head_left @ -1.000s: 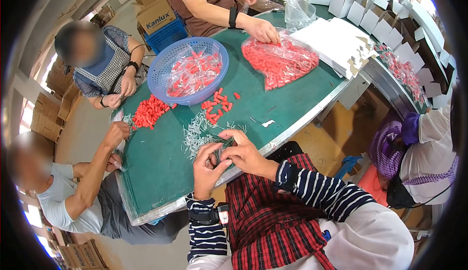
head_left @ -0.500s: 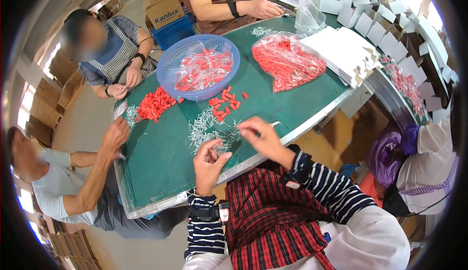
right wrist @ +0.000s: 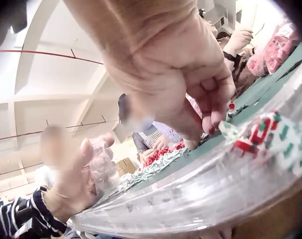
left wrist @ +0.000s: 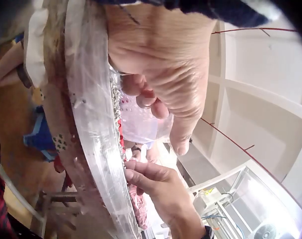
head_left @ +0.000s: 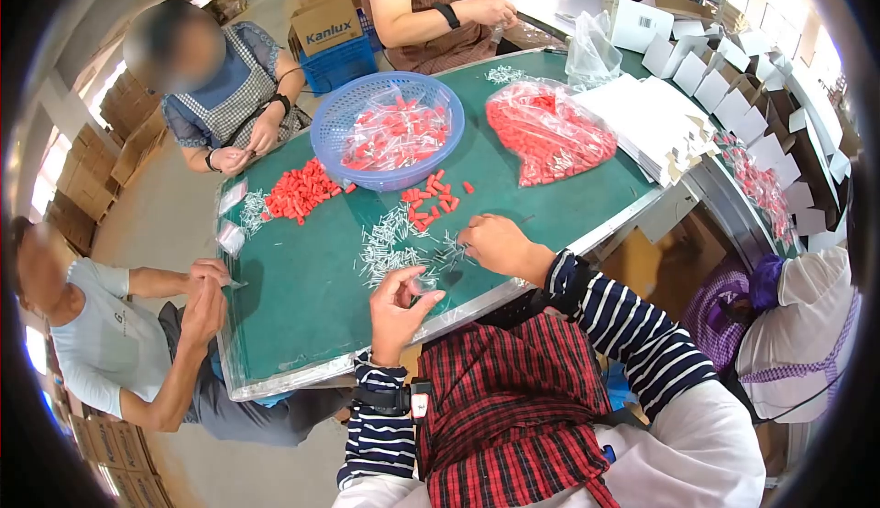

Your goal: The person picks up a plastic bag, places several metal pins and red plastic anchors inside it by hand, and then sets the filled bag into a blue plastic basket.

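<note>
Below the pile of small silver screws [head_left: 383,249], my left hand [head_left: 399,311] holds a small clear plastic bag [head_left: 423,285] between curled fingers and thumb; the bag also shows in the right wrist view [right wrist: 102,164]. My right hand [head_left: 502,247] reaches down with bent fingers at scattered screws [head_left: 449,253] on the pile's right side. Whether it pinches any is hidden. Loose red plugs [head_left: 429,204] lie just beyond the screws. In the left wrist view the right hand [left wrist: 163,194] has its fingertips low at the tabletop.
A blue basket [head_left: 321,132] of filled bags and a large bag of red plugs [head_left: 550,132] stand farther back on the green table [head_left: 302,306]. Another red heap [head_left: 301,189] lies left. White sheets [head_left: 642,109] are at the right. Several people work around the table.
My right hand has moved away from the left hand, up and right to the scattered screws. The left hand still holds the bag. The person at the back has drawn away from the red bag.
</note>
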The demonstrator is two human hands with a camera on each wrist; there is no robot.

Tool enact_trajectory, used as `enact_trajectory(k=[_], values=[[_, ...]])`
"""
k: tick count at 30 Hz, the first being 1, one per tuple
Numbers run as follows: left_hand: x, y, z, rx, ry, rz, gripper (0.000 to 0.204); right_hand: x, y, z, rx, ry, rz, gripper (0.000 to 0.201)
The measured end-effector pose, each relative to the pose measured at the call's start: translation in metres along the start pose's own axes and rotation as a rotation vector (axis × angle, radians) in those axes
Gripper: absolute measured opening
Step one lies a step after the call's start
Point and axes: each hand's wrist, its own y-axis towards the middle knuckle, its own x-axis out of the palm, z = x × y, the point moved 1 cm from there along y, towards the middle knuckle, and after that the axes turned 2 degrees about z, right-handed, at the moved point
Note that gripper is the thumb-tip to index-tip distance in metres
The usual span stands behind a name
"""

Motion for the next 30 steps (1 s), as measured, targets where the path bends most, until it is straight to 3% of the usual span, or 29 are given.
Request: enact_trajectory(k=[6,13,16,18,19,21,22,24,28,30], values=[[0.004,0.002,-0.006,0.026,-0.06,-0.027,0.04,0.002,0.008,-0.011,-0.147,-0.139,-0.059,0.026],[0.002,0.001,-0.003,0.002,0.039,-0.064,0.041,0.002,0.01,-0.008,-0.112,-0.056,-0.05,0.029],[0.002,0.002,0.002,0.0,0.041,-0.081,0.041,-0.001,0.001,0.001,-0.097,0.155,0.011,0.029],[0.002,0.003,0.002,-0.009,0.049,-0.085,0.041,-0.001,-0.006,0.004,-0.02,0.457,0.002,0.03],[0.002,0.003,0.0,0.006,0.05,-0.09,0.042,0.001,-0.009,0.002,-0.025,0.452,-0.008,0.03],[0.003,0.003,-0.001,0.017,0.048,-0.093,0.043,-0.001,-0.017,-0.007,0.095,0.829,0.024,0.027],[0.003,0.004,0.0,0.013,0.047,-0.097,0.043,-0.003,-0.019,-0.013,0.095,0.828,0.019,0.027],[0.003,0.003,0.0,0.009,0.049,-0.102,0.044,-0.009,-0.022,-0.027,0.083,1.087,0.139,0.025],[0.006,0.004,-0.013,0.022,0.014,-0.097,0.044,-0.015,-0.023,-0.046,0.01,1.154,0.169,0.024],[0.006,0.003,-0.015,0.044,-0.019,-0.091,0.044,-0.016,-0.023,-0.051,-0.054,1.054,0.186,0.025]])
